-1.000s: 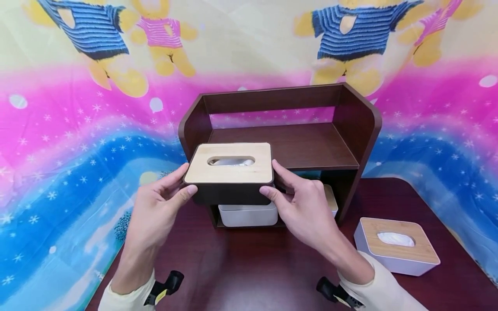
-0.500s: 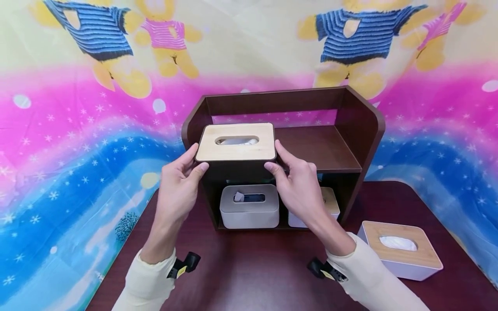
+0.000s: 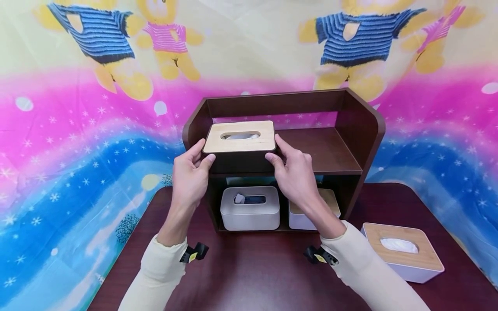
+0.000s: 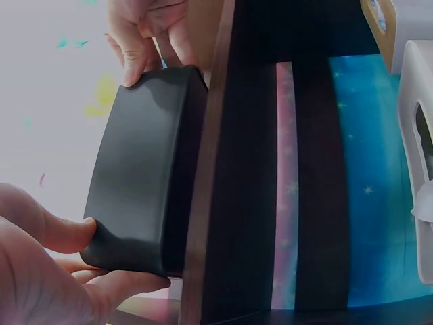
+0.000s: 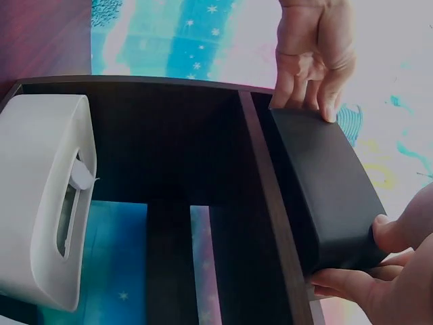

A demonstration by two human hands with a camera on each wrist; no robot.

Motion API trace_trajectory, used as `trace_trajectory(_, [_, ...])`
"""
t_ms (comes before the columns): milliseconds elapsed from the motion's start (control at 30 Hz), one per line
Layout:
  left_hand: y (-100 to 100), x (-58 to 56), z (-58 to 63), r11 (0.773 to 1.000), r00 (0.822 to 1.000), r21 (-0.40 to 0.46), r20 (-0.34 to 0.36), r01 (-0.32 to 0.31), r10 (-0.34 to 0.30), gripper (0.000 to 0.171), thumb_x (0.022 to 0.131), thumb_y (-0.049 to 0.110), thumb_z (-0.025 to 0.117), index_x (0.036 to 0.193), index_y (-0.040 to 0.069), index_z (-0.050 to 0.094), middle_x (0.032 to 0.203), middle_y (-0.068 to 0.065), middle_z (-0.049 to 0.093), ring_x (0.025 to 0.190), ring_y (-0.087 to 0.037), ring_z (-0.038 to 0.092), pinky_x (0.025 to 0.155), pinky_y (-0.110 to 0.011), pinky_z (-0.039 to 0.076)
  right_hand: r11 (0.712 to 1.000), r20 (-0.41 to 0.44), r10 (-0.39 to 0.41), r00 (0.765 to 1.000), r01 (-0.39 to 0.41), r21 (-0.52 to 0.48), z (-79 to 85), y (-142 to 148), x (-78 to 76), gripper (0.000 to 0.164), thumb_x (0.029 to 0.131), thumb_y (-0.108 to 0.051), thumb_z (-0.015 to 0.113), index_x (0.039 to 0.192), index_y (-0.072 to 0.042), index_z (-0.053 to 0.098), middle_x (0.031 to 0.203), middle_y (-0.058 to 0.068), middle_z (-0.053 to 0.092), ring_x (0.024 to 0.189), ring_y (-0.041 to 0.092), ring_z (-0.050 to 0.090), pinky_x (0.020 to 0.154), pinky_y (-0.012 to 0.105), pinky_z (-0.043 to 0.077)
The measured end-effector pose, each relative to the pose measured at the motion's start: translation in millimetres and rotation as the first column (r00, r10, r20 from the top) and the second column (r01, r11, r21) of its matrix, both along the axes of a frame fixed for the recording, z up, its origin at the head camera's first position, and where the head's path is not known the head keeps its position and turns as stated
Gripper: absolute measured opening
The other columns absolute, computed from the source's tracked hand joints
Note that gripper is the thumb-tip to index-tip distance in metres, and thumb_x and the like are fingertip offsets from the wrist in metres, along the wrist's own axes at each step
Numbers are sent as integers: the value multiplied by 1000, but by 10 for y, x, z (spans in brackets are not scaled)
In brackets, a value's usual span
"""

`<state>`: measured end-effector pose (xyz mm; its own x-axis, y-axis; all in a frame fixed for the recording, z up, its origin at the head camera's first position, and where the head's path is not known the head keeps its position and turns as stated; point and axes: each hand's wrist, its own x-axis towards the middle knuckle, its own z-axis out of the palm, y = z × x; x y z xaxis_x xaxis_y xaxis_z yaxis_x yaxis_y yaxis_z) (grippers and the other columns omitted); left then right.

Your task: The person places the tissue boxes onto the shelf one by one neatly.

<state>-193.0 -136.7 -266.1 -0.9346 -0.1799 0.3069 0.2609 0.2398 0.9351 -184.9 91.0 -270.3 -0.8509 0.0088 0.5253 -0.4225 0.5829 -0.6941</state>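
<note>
A black tissue box (image 3: 242, 162) with a pale wooden lid is at the left end of the upper board of a dark brown desk shelf (image 3: 323, 149). My left hand (image 3: 190, 175) grips its left end, thumb on the front face. My right hand (image 3: 293, 172) grips the right end the same way. In both wrist views the black box (image 4: 139, 169) lies close along the board's front edge (image 5: 274, 210); whether its underside fully touches the board cannot be told. White tissue shows in the lid's slot.
Below, a grey-white tissue box (image 3: 249, 214) stands in the lower compartment, left side. Beside it, a white box with a wooden lid (image 3: 328, 201) is partly hidden by my right arm. Another wooden-lidded white tissue box (image 3: 406, 248) sits on the dark red table (image 3: 249, 276) at the right.
Both hands have raised the black tissue box and moved it away from me, slightly right, onto the upper board's level. The lower grey-white box has come into fuller view.
</note>
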Motion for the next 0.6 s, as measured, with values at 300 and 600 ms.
trace_trajectory(300, [2, -95, 6, 1000, 1000, 1, 21, -8, 8, 56, 107, 9, 66, 160, 11, 51, 162, -11, 55, 144, -23, 60, 119, -40, 49, 1000, 51, 6, 999, -5, -18, -13, -2, -94, 58, 108, -20, 66, 161, -4, 48, 156, 17, 59, 138, 28, 64, 113, 50, 55])
trace_trajectory(600, [25, -139, -1, 1000, 999, -5, 49, -18, 18, 57, 106, 8, 66, 160, 10, 50, 162, -14, 54, 145, -25, 59, 119, -40, 48, 1000, 89, -1, 996, 2, -12, -51, -1, -159, 58, 109, -22, 65, 161, -4, 48, 155, 17, 60, 139, 28, 64, 114, 50, 54])
